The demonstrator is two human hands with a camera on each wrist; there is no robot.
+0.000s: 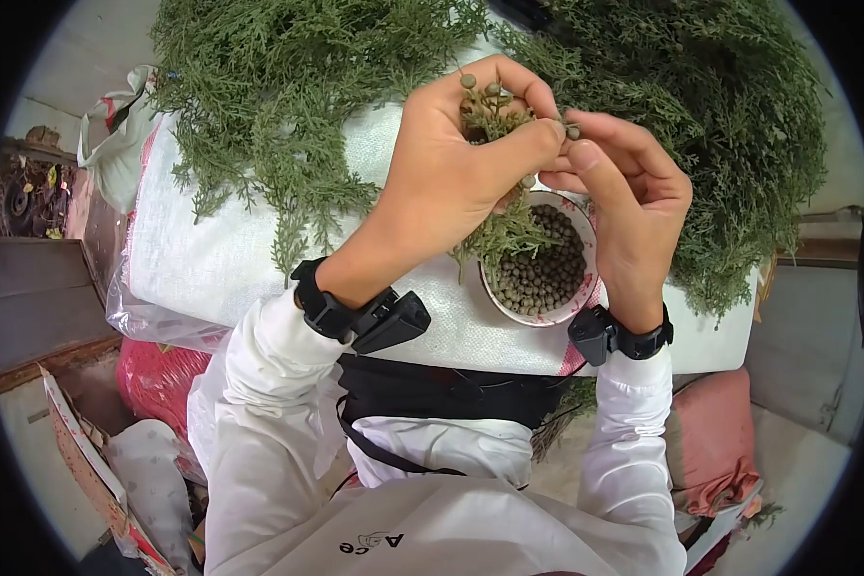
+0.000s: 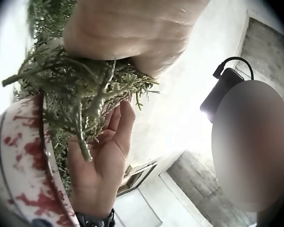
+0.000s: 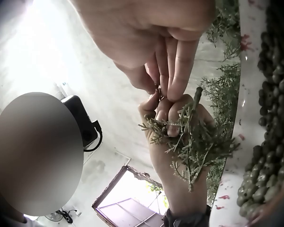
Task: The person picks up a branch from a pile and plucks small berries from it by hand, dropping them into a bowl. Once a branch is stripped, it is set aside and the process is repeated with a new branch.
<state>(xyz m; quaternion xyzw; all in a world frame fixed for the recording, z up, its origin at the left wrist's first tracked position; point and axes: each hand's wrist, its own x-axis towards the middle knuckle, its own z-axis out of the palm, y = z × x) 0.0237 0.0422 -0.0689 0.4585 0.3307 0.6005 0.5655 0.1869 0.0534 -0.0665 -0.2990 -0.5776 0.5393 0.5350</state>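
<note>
In the head view my left hand (image 1: 451, 158) grips a bunch of green conifer sprigs (image 1: 511, 235), its thumb and index finger curled round the stems. Small round green cones (image 1: 468, 82) stick out of the bunch above the fingers. My right hand (image 1: 638, 197) meets the left thumb tip and pinches a small green cone (image 1: 573, 132) between thumb and fingers. Directly below, a white bowl (image 1: 586, 296) with red markings holds many loose round cones (image 1: 545, 274). Cut sprig ends (image 2: 83, 137) hang beside the bowl in the left wrist view.
Large heaps of conifer branches lie at the back left (image 1: 259, 86) and back right (image 1: 701, 125). They rest on a white woven sack surface (image 1: 384, 317). A red plastic bag (image 1: 158, 384) sits low at the left, and a pink cloth (image 1: 715, 432) low at the right.
</note>
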